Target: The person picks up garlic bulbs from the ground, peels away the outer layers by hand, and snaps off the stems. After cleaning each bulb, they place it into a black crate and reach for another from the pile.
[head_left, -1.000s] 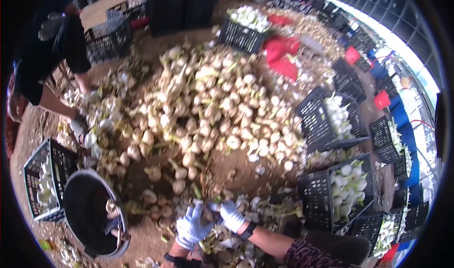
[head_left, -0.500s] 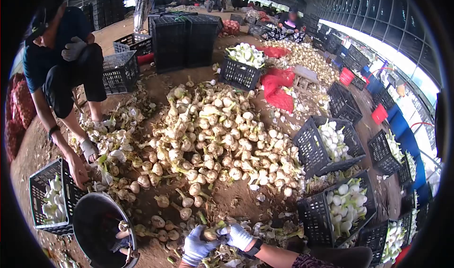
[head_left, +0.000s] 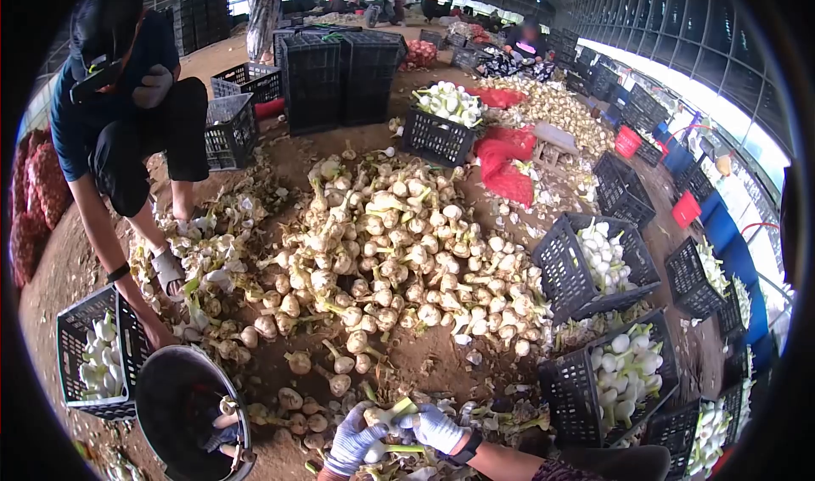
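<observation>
At the bottom of the head view, a garlic bulb with a pale green stem is held between my two gloved hands. My left hand, in a striped white glove, is closed around the bulb end. The fingers of my right hand pinch the stem end. Just under them lies another whitish bulb with a green stem. Loose garlic husks are strewn below my hands. In front of me spreads a large heap of untrimmed garlic on the dirt floor.
A black bucket stands at the left, beside a crate of cleaned garlic. Two black crates with white bulbs stand at my right. A co-worker bends over the husks at the left. Stacked crates rise behind the heap.
The bulb in my hands now shows a paler surface and more stem. The co-worker leans lower, their reaching hand now nearer the bucket. The view has shifted slightly.
</observation>
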### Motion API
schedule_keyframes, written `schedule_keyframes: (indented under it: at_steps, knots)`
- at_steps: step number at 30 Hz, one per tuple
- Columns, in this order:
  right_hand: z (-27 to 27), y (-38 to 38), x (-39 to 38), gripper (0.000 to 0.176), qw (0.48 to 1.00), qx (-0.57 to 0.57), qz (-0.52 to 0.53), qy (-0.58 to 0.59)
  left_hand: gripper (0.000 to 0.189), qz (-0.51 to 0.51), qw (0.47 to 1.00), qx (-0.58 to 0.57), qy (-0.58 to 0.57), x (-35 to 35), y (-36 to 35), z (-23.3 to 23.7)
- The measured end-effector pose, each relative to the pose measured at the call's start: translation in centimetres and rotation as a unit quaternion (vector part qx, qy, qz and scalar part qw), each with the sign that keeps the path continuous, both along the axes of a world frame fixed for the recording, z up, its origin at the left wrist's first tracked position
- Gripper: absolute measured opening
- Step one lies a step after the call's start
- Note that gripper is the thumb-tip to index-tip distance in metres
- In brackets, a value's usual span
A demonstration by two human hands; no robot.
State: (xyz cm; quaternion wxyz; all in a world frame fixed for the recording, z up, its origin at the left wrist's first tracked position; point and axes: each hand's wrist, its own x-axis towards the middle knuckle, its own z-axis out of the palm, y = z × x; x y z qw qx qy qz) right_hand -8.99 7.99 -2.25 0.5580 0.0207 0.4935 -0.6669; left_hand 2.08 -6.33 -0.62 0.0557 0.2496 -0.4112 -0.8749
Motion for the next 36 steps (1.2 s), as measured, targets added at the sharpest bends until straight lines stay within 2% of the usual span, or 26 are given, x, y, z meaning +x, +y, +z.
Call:
schedule_keyframes:
  at_steps: [1,4,6,7,8,10,11,12,15,16,17,18,19,20,21,22,23,24,25,26,28,29,30,32,34,36]
  knots:
    - [-0.2,0.1,-0.1,0.017,0.999,-0.015,-0.021,-0.038,0.050,0.030,0.998,-0.045,0.029,-0.2,0.3,0.1]
    - [-0.6,-0.2,-0.1,0.013,0.992,-0.023,-0.058,-0.111,0.055,0.048,0.997,-0.060,0.019,0.0,0.6,-0.6]
    - [-1.3,0.0,-0.1,0.011,0.999,0.030,-0.011,0.026,0.049,0.034,0.997,-0.065,0.009,0.4,-0.1,-1.0]
    - [-2.3,-0.5,-0.1,0.012,0.981,0.033,0.012,0.189,0.046,0.019,0.999,-0.016,-0.022,0.8,-0.4,-0.9]
    - [-2.5,-0.6,-0.5,0.012,0.981,0.033,0.012,0.189,0.043,0.003,0.998,0.033,-0.053,1.0,-0.7,-0.5]
    - [-2.7,-0.8,-1.1,0.014,0.899,0.109,0.150,0.396,0.049,-0.008,0.997,0.056,-0.050,1.4,-0.8,-1.1]
    - [-0.7,-1.5,-1.1,0.016,0.815,0.078,0.110,0.563,0.045,-0.023,0.993,0.111,-0.026,1.4,-0.8,-1.7]
    - [-0.9,-1.7,-0.9,0.016,0.816,0.078,0.111,0.562,0.040,-0.038,0.985,0.166,-0.001,1.4,-0.8,-2.5]
    - [-0.1,-2.4,-0.5,0.026,0.725,0.138,0.095,0.668,0.042,-0.079,0.988,0.132,0.011,1.9,-1.0,-4.5]
    - [-1.2,-2.1,-0.7,0.023,0.749,0.075,0.080,0.653,0.044,-0.097,0.986,0.135,0.028,2.3,-0.9,-4.7]
    - [-1.3,-2.4,-0.6,0.024,0.758,0.114,0.092,0.636,0.045,-0.104,0.985,0.128,0.048,2.0,-1.3,-2.8]
    - [-1.2,-2.7,-0.5,0.026,0.767,0.154,0.107,0.614,0.044,-0.121,0.968,0.202,0.091,1.6,-1.4,-3.0]
    - [-1.1,-2.6,-1.2,0.028,0.858,0.132,0.180,0.462,0.044,-0.091,0.972,0.200,0.089,2.3,-0.9,-2.9]
    - [-7.6,-1.9,-1.5,0.033,0.950,0.025,0.103,0.295,0.043,-0.054,0.975,0.198,0.082,1.7,-0.7,-0.8]
    - [-2.9,-1.7,-2.4,0.034,0.962,-0.011,0.063,0.266,0.043,-0.033,0.993,0.097,0.065,1.4,-0.9,-1.3]
    - [-0.5,-0.7,-3.6,0.036,0.881,0.095,0.120,0.449,0.043,-0.014,0.999,-0.002,0.039,1.5,-0.9,-1.9]
    - [0.7,-0.5,-3.3,0.038,0.979,0.059,-0.067,0.185,0.042,-0.012,0.999,-0.032,0.017,1.3,-1.1,-0.6]
    - [1.0,-0.1,-3.7,0.038,0.970,0.016,-0.054,0.236,0.041,-0.009,0.998,-0.064,-0.004,0.5,-1.4,0.3]
    - [4.0,-0.6,-3.5,0.036,0.977,0.103,0.005,0.189,0.046,-0.010,0.996,-0.085,-0.007,0.2,-1.6,-0.1]
    - [1.8,-0.3,-3.1,0.029,0.985,0.061,-0.018,0.159,0.051,-0.014,0.994,-0.105,-0.005,-0.1,-1.3,-0.8]
    - [2.7,-1.7,-2.0,0.023,0.985,0.035,-0.001,0.169,0.052,0.017,0.998,-0.063,0.021,-1.1,0.0,0.8]
    - [3.9,-2.2,-2.0,0.018,0.993,0.017,-0.025,0.111,0.056,-0.006,0.997,-0.078,0.011,-1.3,-0.2,1.7]
    - [2.5,-2.0,-2.2,0.019,0.994,-0.066,-0.067,0.050,0.049,0.013,0.997,-0.066,0.045,-1.3,-0.1,2.0]
    - [2.4,-2.2,-2.8,0.021,0.983,-0.135,-0.092,-0.087,0.041,0.053,0.998,0.003,-0.020,-0.5,-0.6,1.0]
    - [1.7,-1.8,-2.3,0.025,0.977,-0.136,-0.119,-0.109,0.032,0.016,0.996,0.066,-0.059,0.4,-1.2,-1.0]
    - [0.5,-1.2,-1.9,0.027,0.985,-0.119,-0.080,-0.096,0.026,0.008,0.997,0.035,-0.061,0.6,-0.7,-1.2]
